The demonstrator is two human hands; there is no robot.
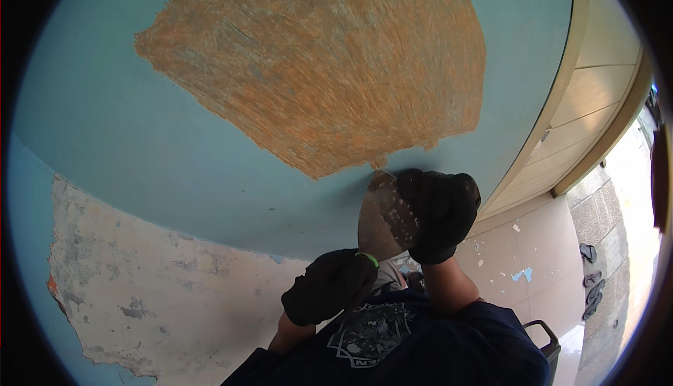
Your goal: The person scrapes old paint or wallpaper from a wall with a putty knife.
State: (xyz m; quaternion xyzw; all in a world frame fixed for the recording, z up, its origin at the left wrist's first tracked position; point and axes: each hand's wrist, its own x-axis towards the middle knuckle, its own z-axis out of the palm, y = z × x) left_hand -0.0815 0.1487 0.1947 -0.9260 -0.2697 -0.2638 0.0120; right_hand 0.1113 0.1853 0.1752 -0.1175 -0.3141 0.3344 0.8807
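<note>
Both my hands wear black gloves and meet at a broad, flat scraper (384,218) with a brownish, flecked blade. My left hand (329,286) is closed around its lower end, where a bit of green shows. Up against the right side of the blade, my right hand (443,212) is closed, its fingers curled at the blade's edge. The blade's top end lies at the wall, just under the lower edge of a large scraped orange-brown patch (329,71). Smooth light-blue paint (203,151) surrounds that patch.
Below the blue paint, a bare whitish wall area (154,281) has grey stains and a ragged left edge. Paint flakes (522,274) lie on the tiled floor at right. Beyond are a beige panelled door (589,99), several sandals (594,298) and a dark chair arm (543,330).
</note>
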